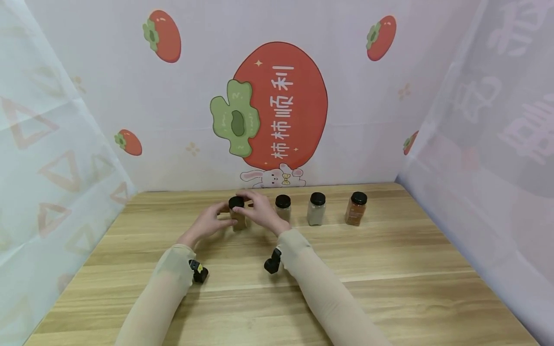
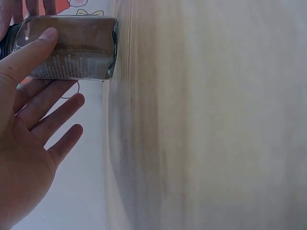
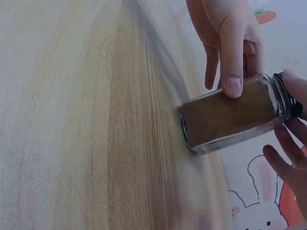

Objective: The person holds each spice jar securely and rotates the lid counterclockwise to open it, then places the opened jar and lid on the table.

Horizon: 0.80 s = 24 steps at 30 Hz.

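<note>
Glass spice jars total four: one brown-filled jar [image 2: 88, 45], one tan-filled jar [image 1: 283, 211], one white-filled jar [image 1: 316, 213] and one orange-filled jar [image 1: 355, 212], each under one black cap [image 3: 290, 103]. Also counted: two beige sleeves [image 1: 149, 298], two black wrist cameras [image 1: 199, 273]. Position: the brown-filled jar is upright at the left end of the row, toward the rear of the tabletop [image 1: 242, 307]; cannot tell whether its base touches the wood. Left hand [image 1: 209, 222]: grasping its glass body, thumb along one face, other fingers spread. Right hand [image 1: 261, 211]: gripping its black cap between thumb and fingers. The other three jars stand upright, apart from one another, the tan-filled one partly behind the right hand. The held jar is square-sided with rounded shoulders, fine pale print [image 2: 67, 69] and a ribbed cap; its contents appear powdery. The tabletop is smooth-looking, with streaked wood grain. Cloth backdrop [image 1: 355, 125]: creased, printed with one large oval persimmon [image 1: 268, 105], four small persimmons [image 1: 167, 36] and one rabbit [image 1: 271, 179].
</note>
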Available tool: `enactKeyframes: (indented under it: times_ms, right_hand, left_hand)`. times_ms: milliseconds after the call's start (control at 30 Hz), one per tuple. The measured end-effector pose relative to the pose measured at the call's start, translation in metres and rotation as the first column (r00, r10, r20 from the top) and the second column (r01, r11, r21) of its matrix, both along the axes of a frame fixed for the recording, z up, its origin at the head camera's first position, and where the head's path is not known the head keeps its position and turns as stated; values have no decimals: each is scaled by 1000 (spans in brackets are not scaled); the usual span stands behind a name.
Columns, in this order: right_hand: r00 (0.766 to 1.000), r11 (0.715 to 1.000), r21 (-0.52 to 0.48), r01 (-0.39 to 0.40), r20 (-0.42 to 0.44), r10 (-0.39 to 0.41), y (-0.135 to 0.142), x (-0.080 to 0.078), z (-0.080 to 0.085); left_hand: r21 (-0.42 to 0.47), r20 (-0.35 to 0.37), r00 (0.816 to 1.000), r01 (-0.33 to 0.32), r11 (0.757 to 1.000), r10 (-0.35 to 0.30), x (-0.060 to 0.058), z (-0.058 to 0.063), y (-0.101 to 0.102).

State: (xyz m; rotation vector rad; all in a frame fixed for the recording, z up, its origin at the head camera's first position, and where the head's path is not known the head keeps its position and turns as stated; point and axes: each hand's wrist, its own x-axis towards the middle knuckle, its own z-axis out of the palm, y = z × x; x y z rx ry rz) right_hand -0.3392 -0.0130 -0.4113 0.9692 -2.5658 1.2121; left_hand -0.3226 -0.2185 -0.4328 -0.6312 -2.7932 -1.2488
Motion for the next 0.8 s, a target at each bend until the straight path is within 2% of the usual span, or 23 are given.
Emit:
enactKeyframes:
  times_ms: [800]
  right_hand:
    - [997, 993, -116, -9, 71, 17, -4, -1, -3]
  left_hand:
    - [-20, 37, 993, 113, 993, -112, 0, 7, -6]
